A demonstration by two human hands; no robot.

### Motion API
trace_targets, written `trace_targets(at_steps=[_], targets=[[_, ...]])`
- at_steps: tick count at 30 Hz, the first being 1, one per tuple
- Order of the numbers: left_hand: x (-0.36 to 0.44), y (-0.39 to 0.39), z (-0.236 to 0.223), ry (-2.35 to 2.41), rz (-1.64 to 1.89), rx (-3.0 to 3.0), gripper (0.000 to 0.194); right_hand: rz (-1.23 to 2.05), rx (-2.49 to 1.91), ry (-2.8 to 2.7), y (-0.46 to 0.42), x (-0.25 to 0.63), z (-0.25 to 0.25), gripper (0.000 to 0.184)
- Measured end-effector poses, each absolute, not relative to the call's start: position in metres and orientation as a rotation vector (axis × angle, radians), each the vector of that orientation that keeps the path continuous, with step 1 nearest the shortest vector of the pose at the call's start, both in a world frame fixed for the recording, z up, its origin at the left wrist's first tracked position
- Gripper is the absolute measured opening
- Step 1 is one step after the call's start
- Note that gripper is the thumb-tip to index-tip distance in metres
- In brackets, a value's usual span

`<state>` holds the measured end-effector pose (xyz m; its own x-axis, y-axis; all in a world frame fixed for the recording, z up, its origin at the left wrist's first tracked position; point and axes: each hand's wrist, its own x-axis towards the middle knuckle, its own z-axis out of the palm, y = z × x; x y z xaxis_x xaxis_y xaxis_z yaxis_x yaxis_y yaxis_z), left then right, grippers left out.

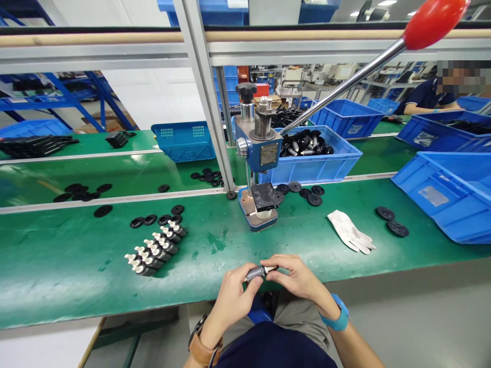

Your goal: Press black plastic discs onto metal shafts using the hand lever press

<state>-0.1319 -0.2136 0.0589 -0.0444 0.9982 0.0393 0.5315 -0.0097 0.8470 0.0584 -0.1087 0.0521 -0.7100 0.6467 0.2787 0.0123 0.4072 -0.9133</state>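
A small grey-and-black cylindrical part (254, 274) with a white tip is held level between my hands, just over the front edge of the green bench. My left hand (237, 290) is closed around its grey body. The fingers of my right hand (293, 276) pinch the white-tipped end. Left of my hands stands a tight block of similar black parts with white tips (155, 250). Ahead of me is a blue hand press (261, 158) with a black plate on its base and a long lever ending in a red knob (435, 23).
Black discs (143, 221) lie scattered on the bench (215, 255). A white glove (351, 232) rests to the right. Behind the press sits a blue bin (310, 168) of black and grey parts; another blue bin (448, 204) stands far right. A co-worker (429, 94) sits beyond.
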Motion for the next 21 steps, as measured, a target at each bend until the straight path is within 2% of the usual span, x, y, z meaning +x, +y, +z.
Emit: trace_targets(at_steps=[7, 11, 14, 18, 21], targets=[[-0.123, -0.21, 0.047, 1.496, 1.02, 1.301, 0.053, 1.421, -0.628, -2.016, -0.107, 0.058, 0.049, 0.018], [-0.12, -0.209, 0.036, 1.366, 1.101, 1.057, 0.062, 1.49, -0.652, -1.958, -0.109, 0.054, 0.044, 0.023], [-0.118, -0.21, 0.031, 1.275, 1.136, 0.874, 0.063, 1.548, -0.696, -1.898, -0.11, 0.055, 0.041, 0.031], [-0.117, -0.215, 0.032, 1.167, 1.079, 0.744, 0.06, 1.669, -0.729, -1.829, -0.11, 0.058, 0.038, 0.014], [-0.117, -0.217, 0.035, 1.115, 1.025, 0.766, 0.058, 1.811, -0.704, -1.766, -0.112, 0.059, 0.037, 0.017]])
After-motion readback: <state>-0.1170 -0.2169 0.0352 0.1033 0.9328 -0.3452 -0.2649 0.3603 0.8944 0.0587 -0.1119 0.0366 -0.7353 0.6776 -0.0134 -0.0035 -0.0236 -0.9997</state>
